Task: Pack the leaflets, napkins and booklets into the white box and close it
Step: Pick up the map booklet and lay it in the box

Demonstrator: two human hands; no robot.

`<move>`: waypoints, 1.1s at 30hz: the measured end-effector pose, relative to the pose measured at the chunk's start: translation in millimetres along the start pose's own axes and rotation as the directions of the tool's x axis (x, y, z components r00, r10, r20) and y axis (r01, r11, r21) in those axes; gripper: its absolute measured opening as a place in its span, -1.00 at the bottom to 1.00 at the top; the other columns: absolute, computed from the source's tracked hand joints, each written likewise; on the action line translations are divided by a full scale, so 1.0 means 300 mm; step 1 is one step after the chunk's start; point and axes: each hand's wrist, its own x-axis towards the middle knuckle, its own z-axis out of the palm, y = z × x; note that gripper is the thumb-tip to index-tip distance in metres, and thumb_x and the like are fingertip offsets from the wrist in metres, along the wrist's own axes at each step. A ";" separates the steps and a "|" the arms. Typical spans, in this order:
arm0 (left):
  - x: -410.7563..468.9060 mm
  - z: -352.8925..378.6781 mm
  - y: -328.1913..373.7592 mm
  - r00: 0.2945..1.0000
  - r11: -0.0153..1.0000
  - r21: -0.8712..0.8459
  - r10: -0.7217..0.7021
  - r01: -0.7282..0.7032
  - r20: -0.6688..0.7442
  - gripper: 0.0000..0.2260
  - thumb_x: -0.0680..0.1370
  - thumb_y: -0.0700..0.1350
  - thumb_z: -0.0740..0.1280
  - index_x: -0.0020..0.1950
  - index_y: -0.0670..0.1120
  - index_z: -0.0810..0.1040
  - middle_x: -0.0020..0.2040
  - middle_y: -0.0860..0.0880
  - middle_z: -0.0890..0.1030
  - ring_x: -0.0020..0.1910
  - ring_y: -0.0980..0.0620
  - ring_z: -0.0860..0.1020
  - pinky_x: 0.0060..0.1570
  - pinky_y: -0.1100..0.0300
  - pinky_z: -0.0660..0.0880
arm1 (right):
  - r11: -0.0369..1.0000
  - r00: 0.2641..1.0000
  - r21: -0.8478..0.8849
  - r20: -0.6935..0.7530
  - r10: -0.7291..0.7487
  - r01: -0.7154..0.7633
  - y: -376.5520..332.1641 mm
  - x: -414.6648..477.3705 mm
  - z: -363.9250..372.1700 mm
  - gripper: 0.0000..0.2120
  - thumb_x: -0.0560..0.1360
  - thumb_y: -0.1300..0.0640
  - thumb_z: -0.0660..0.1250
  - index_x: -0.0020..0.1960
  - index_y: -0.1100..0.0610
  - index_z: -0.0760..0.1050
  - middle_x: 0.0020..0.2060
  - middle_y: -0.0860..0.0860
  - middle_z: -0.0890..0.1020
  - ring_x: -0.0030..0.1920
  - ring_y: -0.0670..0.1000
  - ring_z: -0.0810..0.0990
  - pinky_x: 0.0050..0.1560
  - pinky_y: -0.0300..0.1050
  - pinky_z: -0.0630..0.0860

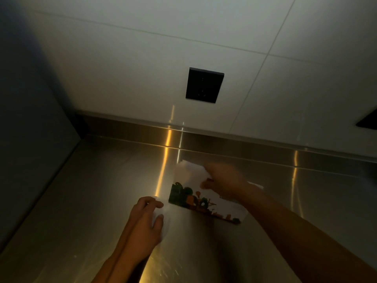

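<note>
Dim light. The leaflet, white w/ a green-and-orange print along its near edge, lies on the steel counter straight below the socket, which sits on the tiled wall.

R hand, forearm running in from lower right of the socket, lies over the leaflet's far half w/ the thumb on its face. The hand is motion-blurred, so can't tell if the fingers clasp the paper or only press it. More white paper shows past that hand & to its right, edges too blurred to sort out.

L hand is below & left of the socket, just beside the leaflet's near-left corner. It pinches a thin white sheet btw thumb & curled fingers. The sheet touches the leaflet's left edge; can't tell if it's a napkin or part of the same stack.

A 2nd dark fitting on the wall, far right of the socket, is cut off by the frame.
</note>
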 end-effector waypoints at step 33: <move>-0.206 0.259 0.325 0.906 0.929 -0.239 -0.176 0.282 0.385 -0.25 0.48 -0.30 0.30 0.48 0.04 -0.08 0.31 -0.07 0.39 0.18 0.07 0.48 0.18 0.22 0.44 | 0.993 0.924 -0.108 -0.372 -0.088 0.051 0.088 -0.493 0.180 -0.68 0.47 -0.24 0.18 0.06 -0.05 0.45 -0.01 -0.09 0.56 0.01 -0.05 0.47 0.14 -0.05 0.25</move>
